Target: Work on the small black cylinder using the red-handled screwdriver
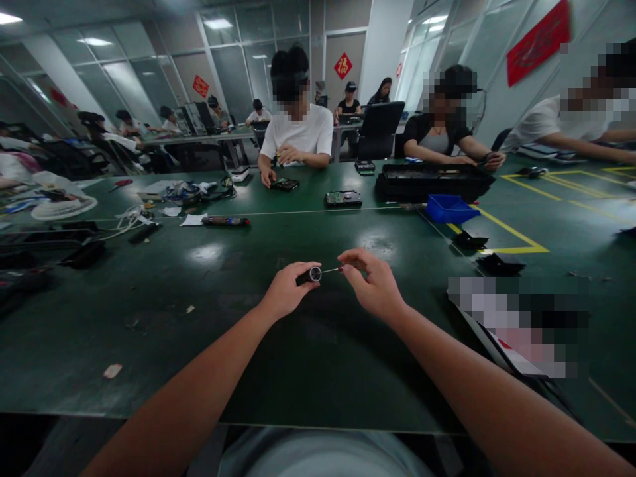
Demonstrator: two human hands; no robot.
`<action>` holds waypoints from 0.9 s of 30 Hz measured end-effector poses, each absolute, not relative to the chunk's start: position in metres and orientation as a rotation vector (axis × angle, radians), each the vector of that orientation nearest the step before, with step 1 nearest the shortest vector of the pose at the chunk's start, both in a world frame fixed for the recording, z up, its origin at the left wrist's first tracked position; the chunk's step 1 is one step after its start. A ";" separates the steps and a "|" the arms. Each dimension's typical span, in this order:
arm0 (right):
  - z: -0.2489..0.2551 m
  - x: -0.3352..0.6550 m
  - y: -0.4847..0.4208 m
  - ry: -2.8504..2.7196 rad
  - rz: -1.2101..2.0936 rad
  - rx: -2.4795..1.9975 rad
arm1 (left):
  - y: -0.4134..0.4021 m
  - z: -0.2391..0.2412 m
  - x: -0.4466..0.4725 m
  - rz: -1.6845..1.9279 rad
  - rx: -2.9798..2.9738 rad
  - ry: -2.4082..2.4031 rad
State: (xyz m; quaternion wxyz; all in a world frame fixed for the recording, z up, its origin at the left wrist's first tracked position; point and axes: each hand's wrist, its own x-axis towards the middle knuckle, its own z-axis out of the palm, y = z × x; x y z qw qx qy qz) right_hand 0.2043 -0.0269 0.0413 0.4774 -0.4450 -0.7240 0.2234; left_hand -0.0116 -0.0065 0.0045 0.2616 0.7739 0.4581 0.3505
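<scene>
My left hand (285,289) is closed around a small round black-and-silver part (315,273), held just above the dark green table (199,311). My right hand (372,281) pinches the end of a thin metal tool (330,270) whose tip meets the round part. Both hands hover over the middle of the table, close together, forearms reaching in from the near edge.
A blue bin (450,208) and a black tray (432,180) lie at the far right, with a hard drive (343,198) and a screwdriver (226,221) beyond my hands. Cables and clutter fill the far left. People sit working across the table.
</scene>
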 end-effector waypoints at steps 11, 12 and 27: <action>0.036 0.201 -0.027 -1.613 0.678 -1.035 | -0.005 0.003 -0.012 0.970 2.092 1.259; 0.035 0.200 -0.027 -1.566 0.725 -1.021 | -0.005 0.003 -0.012 0.974 2.087 1.263; 0.022 0.203 -0.002 -1.072 1.072 -1.000 | 0.002 0.009 -0.018 0.925 2.180 1.272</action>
